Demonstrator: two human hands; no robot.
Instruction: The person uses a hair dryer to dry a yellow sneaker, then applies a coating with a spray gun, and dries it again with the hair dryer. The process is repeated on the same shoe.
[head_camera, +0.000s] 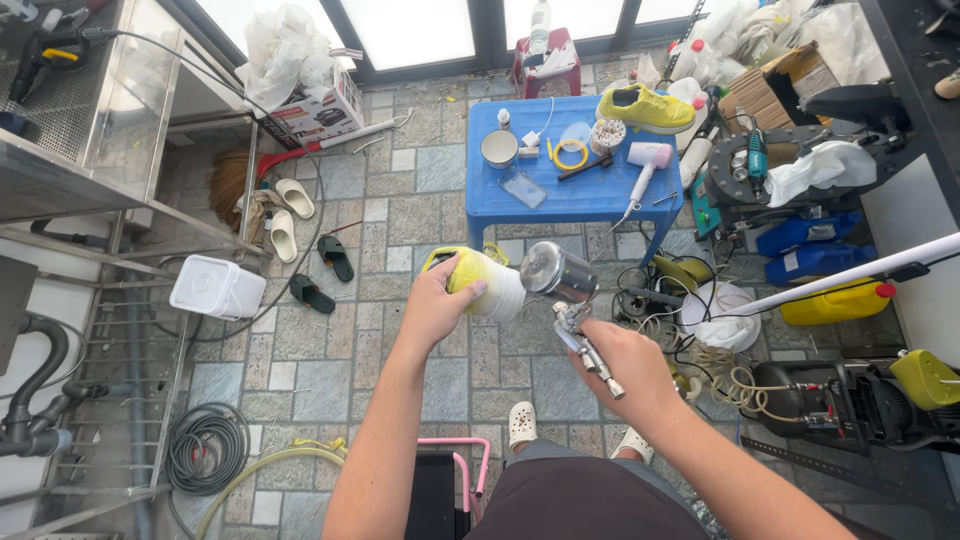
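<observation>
Holding a yellow shoe (478, 280) up over the stone floor, at 12 o'clock from the knees, with the left hand (432, 305) wrapped around the upper in a closed grip, thumb across the top and white sole facing 3 o'clock. Clasping a metal spray gun (583, 340) in the right hand (625, 370), grip closed around the slim handle, with the shiny cup (558, 270) standing just beside the sole at its 3 o'clock. Cannot tell whether a finger sits on the trigger, or whether cup and sole touch.

Judging from that closeness:
- Back the nozzle off a little, so that any spray lands as a soft even film and not a wet spot.
- Hold the cup as upright as possible; tilted as now, likely to spill at the lid.
- Turn the shoe with the left wrist instead of swinging the gun, and move the thumb off any patch due for coating.
- Sweep in short, steady passes along the sole edge, starting and ending off the shoe.
- Mind the tangle of hoses and cables (700, 360) at 3 o'clock on the floor; leave slack so nothing tugs the right wrist.

Beyond, at 12 o'clock, a blue surface (500, 205) carrying the second yellow shoe (645, 108), a pink-and-white hair dryer (645, 160) and a white mug (499, 148), well apart from both hands.
</observation>
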